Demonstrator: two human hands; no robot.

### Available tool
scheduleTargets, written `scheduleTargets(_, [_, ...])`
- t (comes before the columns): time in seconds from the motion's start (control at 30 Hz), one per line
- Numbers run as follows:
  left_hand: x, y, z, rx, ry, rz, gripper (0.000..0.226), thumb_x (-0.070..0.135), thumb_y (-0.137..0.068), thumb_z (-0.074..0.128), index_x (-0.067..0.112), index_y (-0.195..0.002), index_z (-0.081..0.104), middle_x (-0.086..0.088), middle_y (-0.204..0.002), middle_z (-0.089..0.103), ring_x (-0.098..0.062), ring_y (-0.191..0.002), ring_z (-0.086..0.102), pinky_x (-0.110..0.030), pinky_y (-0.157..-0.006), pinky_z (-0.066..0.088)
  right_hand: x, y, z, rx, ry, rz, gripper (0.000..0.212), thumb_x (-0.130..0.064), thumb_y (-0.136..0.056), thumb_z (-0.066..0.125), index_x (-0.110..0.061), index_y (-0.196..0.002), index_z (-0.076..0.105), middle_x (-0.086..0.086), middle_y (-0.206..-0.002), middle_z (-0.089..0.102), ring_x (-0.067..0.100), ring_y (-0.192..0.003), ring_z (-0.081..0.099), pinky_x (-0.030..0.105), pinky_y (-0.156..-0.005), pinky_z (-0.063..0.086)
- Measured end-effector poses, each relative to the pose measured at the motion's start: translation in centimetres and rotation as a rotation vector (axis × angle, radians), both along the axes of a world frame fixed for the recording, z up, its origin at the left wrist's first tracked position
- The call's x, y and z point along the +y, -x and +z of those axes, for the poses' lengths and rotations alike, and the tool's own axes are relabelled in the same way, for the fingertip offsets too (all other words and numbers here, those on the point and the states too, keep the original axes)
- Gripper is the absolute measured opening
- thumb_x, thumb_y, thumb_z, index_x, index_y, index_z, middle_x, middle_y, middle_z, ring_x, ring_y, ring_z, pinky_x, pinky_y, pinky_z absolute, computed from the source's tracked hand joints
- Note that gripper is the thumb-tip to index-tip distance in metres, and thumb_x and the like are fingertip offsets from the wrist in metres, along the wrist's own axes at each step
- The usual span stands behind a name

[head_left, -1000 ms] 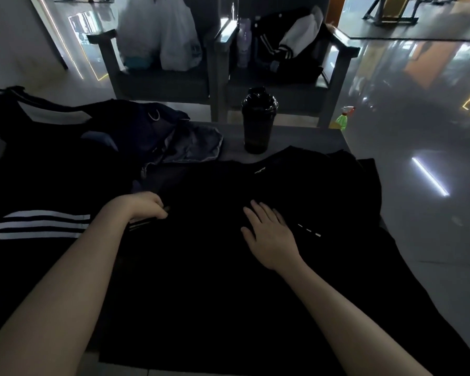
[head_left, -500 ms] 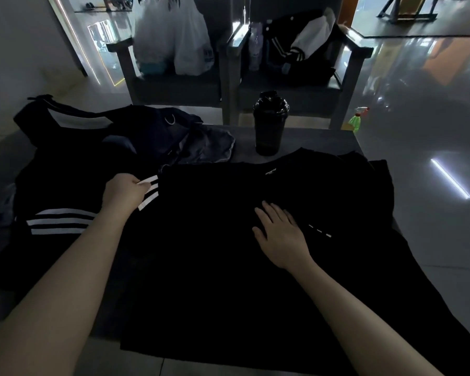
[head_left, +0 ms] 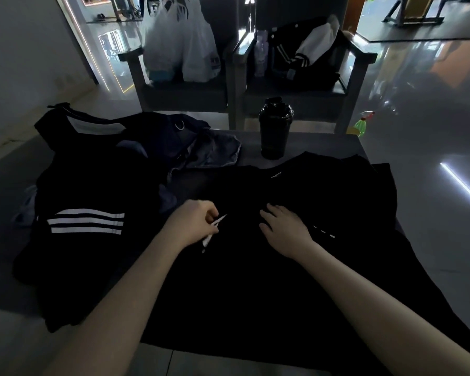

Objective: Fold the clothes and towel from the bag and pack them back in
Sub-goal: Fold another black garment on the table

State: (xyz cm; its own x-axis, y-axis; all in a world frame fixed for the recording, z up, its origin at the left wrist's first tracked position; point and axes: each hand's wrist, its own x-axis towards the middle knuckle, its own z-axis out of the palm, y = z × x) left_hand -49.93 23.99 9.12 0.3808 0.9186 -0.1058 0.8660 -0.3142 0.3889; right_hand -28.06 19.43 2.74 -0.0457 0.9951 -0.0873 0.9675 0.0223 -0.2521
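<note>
L grip (head_left: pixel 198 223) pinching striped edge of black shirt (head_left: pixel 255 280); R grip (head_left: pixel 285 230) flat, fingers spread on it

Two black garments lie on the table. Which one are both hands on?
The flat black garment in the middle: the left hand pinches its white-striped edge, the right hand rests on it. The left black garment, with three white stripes, lies untouched.

A black shirt (head_left: pixel 255 280) lies spread flat across the table (head_left: pixel 323 143), collar at the far side, with its white-striped sleeve (head_left: pixel 215 229) turned in over the front. Just left of it a second black garment (head_left: pixel 87 185) with three white stripes lies loosely heaped. Behind them slumps a dark navy bag (head_left: pixel 171 137), and a crumpled grey-blue cloth (head_left: pixel 217 153) lies against it (perhaps the towel).
</note>
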Motion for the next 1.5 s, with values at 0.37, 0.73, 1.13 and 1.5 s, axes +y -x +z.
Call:
scheduleTargets(0.37, [-2.6,2.4,-4.7,0.095,-0.223,-0.119,0.031,0.043,-0.083,0.063,0.017,-0.1,0.068,0.007,-0.109,0.058,-0.012,-0.117,0.047,-0.033,-0.109,0.021,4.9,6.9,2.1,0.511,0.075,-0.307,0.04,-0.048,-0.091,0.051,-0.011,-0.081,0.063,0.001,-0.077,0.062,0.017,-0.07,0.061,0.027,-0.054,0.042])
scheduleTargets(0.73, [-2.2,3.8,-4.5,-0.02,-0.104,0.217,0.041,0.039,-0.097,0.045,0.028,-0.136,0.046,0.004,-0.142,0.037,-0.021,-0.133,0.031,-0.046,-0.104,0.03,7.7,6.5,2.9,0.669,-0.031,-0.496,0.02,-0.017,-0.096,0.044,-0.003,-0.103,0.059,0.01,-0.098,0.06,0.013,-0.069,0.049,0.025,-0.059,0.035])
scheduleTargets(1.13, [-4.0,3.7,-4.3,0.034,-0.155,0.231,0.052,0.04,-0.092,0.054,0.029,-0.141,0.039,-0.001,-0.137,0.038,-0.024,-0.127,0.037,-0.043,-0.1,0.035,3.9,6.2,3.4,0.546,0.003,-0.374,0.056,0.003,-0.084,0.047,-0.007,-0.138,0.036,0.008,-0.106,0.051,0.022,-0.089,0.053,0.025,-0.072,0.041])
scheduleTargets(1.5, [-10.7,3.5,-4.9,0.255,-0.126,-0.051,0.056,0.049,-0.098,0.03,0.027,-0.149,0.025,0.009,-0.159,0.009,-0.014,-0.147,0.001,-0.045,-0.117,0.001,-6.9,5.9,0.8,0.173,-0.03,-0.054,0.054,-0.035,-0.095,0.049,-0.023,-0.145,0.032,0.0,-0.158,0.016,0.017,-0.146,0.009,0.039,-0.117,0.008])
